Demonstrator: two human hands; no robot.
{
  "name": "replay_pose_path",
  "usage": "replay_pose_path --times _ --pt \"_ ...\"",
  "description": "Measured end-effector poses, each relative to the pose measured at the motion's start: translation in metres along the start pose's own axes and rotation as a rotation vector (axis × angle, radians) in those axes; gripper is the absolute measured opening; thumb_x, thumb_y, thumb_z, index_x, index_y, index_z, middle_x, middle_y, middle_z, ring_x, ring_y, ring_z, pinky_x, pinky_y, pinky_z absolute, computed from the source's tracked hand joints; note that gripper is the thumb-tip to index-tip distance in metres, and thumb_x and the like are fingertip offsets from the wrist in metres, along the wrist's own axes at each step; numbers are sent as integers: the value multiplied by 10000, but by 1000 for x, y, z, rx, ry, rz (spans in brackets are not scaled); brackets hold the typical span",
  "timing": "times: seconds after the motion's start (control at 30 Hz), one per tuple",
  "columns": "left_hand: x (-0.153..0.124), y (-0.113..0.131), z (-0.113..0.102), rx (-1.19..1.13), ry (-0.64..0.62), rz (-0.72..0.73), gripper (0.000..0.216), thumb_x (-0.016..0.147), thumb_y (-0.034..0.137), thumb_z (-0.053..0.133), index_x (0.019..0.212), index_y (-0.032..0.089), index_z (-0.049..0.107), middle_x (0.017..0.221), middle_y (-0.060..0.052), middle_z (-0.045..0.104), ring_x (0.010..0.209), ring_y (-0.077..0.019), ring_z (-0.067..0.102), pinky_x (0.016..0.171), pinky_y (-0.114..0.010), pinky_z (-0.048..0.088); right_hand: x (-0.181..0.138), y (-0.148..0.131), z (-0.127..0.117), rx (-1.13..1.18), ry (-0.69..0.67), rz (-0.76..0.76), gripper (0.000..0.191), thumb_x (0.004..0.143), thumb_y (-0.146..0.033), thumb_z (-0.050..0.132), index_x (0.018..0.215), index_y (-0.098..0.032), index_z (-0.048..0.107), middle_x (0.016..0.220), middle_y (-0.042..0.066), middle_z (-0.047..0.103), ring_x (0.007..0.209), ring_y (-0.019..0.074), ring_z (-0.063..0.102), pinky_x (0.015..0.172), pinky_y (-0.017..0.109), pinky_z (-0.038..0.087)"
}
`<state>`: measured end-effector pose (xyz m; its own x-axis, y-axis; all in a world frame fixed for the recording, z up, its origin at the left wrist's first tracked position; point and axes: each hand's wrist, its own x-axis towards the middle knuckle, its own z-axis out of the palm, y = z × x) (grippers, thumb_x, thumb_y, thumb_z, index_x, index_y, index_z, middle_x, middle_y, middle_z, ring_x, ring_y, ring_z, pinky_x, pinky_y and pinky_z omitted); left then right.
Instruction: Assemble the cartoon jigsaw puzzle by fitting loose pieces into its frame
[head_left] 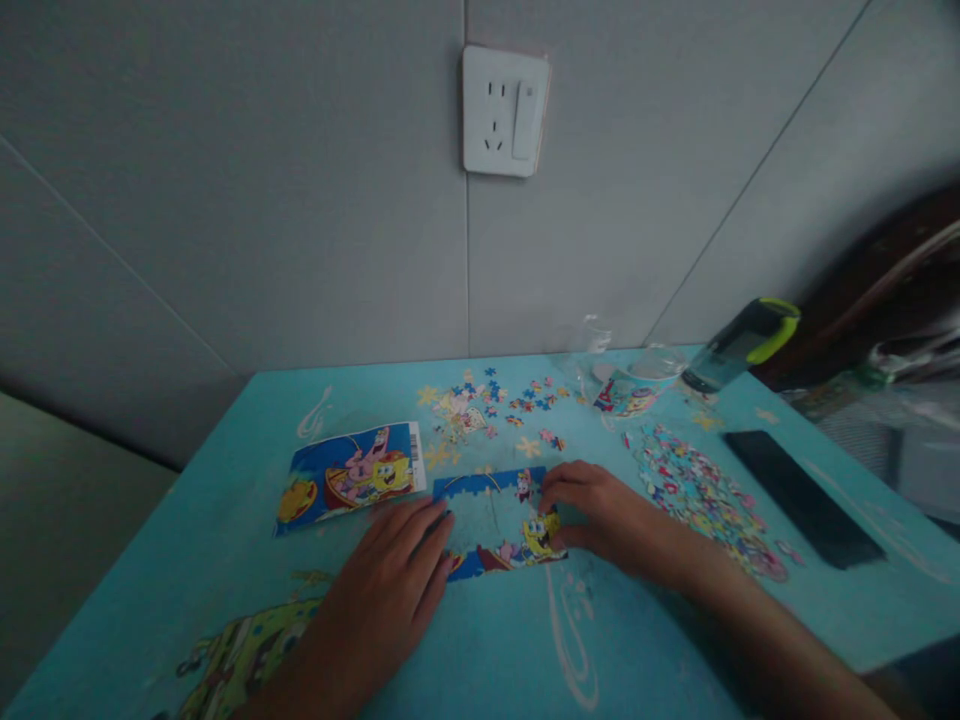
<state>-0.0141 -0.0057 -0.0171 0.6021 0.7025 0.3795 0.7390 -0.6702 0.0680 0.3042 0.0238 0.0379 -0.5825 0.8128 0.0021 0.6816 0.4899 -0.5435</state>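
A partly built cartoon jigsaw puzzle [491, 520] lies on the turquoise table [225, 480]. My left hand [394, 570] rests flat on the table with fingers stretched out, its fingertips touching the puzzle's left edge. My right hand [600, 515] is curled over the puzzle's right side, fingers pinched at the pieces there; whether a piece is between them I cannot make out. A printed reference picture [349, 478] lies left of the puzzle.
Loose puzzle pieces [487, 405] are scattered behind the puzzle, and a bigger heap of pieces [701, 495] lies at right. A clear plastic bag [626, 380], a black-and-green device [739, 345] and a black phone [802, 495] sit at the right. A wall socket [504, 112] is above.
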Motion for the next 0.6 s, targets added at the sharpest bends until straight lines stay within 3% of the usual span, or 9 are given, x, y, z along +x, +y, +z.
replay_pose_path --times 0.17,0.3,0.37,0.4,0.47,0.5,0.6 --pt "-4 -9 11 25 74 28 350 1010 344 519 1309 197 627 1358 -106 630 1234 -291 608 1030 -499 552 4 -1 5 -23 26 -26 325 803 -232 855 1091 -264 710 1179 17 709 1154 211 646 1026 379 490" --pt "-2 -18 20 99 152 116 373 986 388 546 1290 199 650 1315 -92 672 1158 -268 656 976 -426 577 1 -8 -2 14 100 -126 138 924 -298 736 1056 -259 728 1104 19 741 1071 188 680 993 356 504" --pt "-2 -23 23 134 193 154 380 973 412 566 1279 207 660 1296 -76 687 1132 -251 671 954 -382 581 -7 0 -15 30 326 -110 129 979 -343 652 1039 -255 725 1059 28 746 1009 183 688 951 341 522" --pt "-2 -25 25 152 209 159 387 969 437 576 1273 214 664 1288 -67 692 1126 -242 674 948 -362 581 -12 10 -25 19 523 -53 154 989 -366 625 1018 -248 721 1025 35 746 973 187 689 917 336 531" --pt "-1 -29 27 170 236 177 389 971 472 575 1254 226 674 1265 -52 704 1106 -223 682 942 -326 578 -28 40 -51 -95 1020 244 217 971 -434 620 959 -240 715 955 44 741 900 204 688 856 341 540" --pt "0 -31 27 173 253 185 382 975 480 569 1242 230 680 1255 -46 708 1096 -214 685 939 -312 576 -37 60 -65 -129 1177 348 272 985 -454 576 1040 -219 699 991 74 733 924 227 680 870 374 530" --pt "4 -35 28 156 334 216 340 992 457 550 1208 240 696 1247 -39 708 1079 -200 693 932 -292 576 -64 123 -107 -180 1375 542 456 1013 -463 434 1282 -133 597 1136 169 691 991 278 655 855 432 524"
